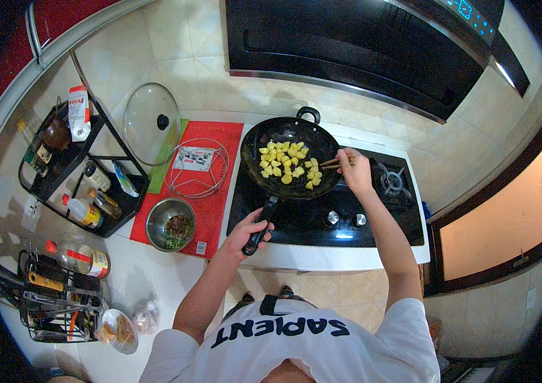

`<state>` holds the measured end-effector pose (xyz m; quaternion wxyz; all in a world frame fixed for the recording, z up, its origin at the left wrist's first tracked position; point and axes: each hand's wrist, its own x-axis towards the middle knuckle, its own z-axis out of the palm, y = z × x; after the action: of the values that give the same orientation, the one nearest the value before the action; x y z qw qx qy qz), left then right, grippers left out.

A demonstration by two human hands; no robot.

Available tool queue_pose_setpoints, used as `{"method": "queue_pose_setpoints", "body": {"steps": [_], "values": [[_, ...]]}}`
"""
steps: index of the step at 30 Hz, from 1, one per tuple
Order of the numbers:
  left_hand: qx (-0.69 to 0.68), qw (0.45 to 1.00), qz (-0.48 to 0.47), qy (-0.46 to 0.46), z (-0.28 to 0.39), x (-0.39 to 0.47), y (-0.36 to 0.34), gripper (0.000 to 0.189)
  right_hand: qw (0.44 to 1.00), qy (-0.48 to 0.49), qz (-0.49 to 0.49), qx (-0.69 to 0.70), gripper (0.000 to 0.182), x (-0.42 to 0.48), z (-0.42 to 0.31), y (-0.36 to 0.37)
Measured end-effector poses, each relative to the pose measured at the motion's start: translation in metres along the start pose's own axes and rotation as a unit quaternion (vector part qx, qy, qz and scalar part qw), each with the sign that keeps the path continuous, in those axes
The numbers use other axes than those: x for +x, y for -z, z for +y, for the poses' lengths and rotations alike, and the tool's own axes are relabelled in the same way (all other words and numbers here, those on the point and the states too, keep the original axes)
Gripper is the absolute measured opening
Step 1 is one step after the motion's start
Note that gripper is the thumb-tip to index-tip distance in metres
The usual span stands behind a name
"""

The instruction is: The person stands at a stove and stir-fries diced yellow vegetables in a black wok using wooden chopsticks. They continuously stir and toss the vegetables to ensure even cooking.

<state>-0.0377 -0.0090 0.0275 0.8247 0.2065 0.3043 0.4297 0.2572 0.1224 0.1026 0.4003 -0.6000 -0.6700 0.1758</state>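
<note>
A black wok (271, 131) sits over the left side of the gas hob, tilting a little toward its handle. My left hand (252, 232) is closed around the wok's black handle (254, 242). In my right hand (355, 171) is a pair of wooden chopsticks (331, 163), whose tips reach in over the wok's right side. Yellow potato chunks (286, 160) lie spread over the bottom of the wok, some of them close to the chopstick tips. Whether the tips touch a piece, I cannot tell.
Left of the hob, a red mat (213, 210) bears a wire rack (197, 189) and a steel bowl (170, 224) of chopped seasonings. A glass lid (151, 124) leans on the wall. Farther left stand a bottle rack (103, 230) and a utensil basket (60, 341). The range hood (347, 52) hangs above.
</note>
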Motion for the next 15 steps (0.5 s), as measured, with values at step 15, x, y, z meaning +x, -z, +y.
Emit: {"method": "queue_pose_setpoints", "body": {"steps": [15], "values": [[-0.005, 1.0, 0.004, 0.007, 0.001, -0.002, -0.002, 0.053, 0.994, -0.023, -0.019, 0.103, 0.025, -0.009, -0.009, -0.011]]}}
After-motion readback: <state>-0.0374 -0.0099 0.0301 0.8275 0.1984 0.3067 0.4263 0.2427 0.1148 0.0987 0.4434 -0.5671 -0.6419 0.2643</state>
